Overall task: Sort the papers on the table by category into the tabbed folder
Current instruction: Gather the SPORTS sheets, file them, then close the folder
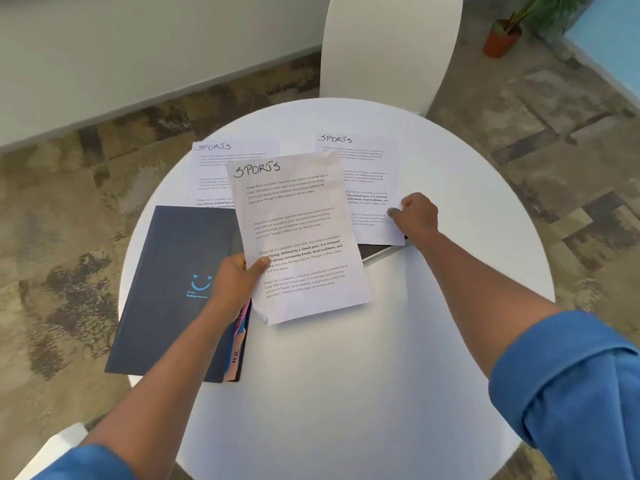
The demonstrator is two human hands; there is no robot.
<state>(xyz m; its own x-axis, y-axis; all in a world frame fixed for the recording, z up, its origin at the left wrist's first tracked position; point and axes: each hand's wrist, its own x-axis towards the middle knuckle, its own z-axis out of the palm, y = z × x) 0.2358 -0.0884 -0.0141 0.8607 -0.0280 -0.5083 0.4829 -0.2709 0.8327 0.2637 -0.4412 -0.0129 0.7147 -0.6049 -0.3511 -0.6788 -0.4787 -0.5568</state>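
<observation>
Hidden: I can't read the folder (173,289) tabs, my left arm covers most; a dark object under the right sheet (367,188) stays unclear
Heading: held stack (298,237) long axis runs away from me, "SPORTS" at far end
Grip: left hand (239,282) pinches stack over the folder's edge; right hand (415,213) pinches the right sheet's edge on the table (398,341)

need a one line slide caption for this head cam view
Left hand holds a SPORTS sheet beside the dark tabbed folder while the right hand pinches another sheet.
</observation>
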